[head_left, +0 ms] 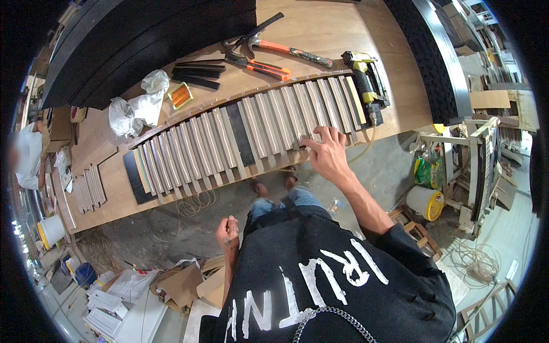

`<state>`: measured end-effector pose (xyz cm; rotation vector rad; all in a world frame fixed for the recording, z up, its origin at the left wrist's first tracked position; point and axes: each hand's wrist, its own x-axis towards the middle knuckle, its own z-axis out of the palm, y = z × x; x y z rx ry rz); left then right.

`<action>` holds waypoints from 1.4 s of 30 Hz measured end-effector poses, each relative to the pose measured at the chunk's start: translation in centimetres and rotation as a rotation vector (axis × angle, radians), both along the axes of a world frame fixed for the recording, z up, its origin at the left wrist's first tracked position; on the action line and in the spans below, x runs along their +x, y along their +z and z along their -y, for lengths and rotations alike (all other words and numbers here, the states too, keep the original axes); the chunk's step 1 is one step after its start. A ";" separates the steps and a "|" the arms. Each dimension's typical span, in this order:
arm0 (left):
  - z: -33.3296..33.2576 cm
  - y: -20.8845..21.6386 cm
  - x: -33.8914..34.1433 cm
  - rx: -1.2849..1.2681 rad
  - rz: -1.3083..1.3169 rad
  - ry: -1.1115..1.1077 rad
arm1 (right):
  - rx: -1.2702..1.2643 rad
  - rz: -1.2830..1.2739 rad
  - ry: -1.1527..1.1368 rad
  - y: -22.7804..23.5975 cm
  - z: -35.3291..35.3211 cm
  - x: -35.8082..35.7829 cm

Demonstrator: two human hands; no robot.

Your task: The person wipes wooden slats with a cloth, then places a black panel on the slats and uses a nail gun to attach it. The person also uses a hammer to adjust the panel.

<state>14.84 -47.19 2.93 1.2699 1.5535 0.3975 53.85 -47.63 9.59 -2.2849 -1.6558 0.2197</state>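
A row of grey-brown wooden slats (203,146) lies side by side on the workbench, most with a pale strip along them. One dark strip (237,134) sits among them. My right hand (329,153) is over the near ends of the slats right of the middle, its fingers bent and the thumb side against a slat end (307,140). Away from the bench, beside my body, my left hand (227,231) is closed with the thumb on top; whatever it may hold is hidden.
A yellow-and-black nail gun (366,80) with a hose stands at the row's right end. Behind the row lie a hammer (291,51), orange-handled pliers (263,67), black strips (197,74), a small orange box (180,96) and a white plastic bag (140,106). Another person (27,157) is at far left.
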 end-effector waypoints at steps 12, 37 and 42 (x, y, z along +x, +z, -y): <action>0.2 0.3 0.0 -0.042 0.007 0.068 | 0.048 -0.521 -0.101 1.2 -0.5 -2.0; -8.2 4.0 -12.9 0.277 -0.158 0.271 | -0.041 -0.185 0.341 1.1 -37.6 -26.2; -16.0 7.3 -19.2 0.452 -0.065 0.274 | -0.212 -0.169 0.209 -3.1 -45.1 -32.5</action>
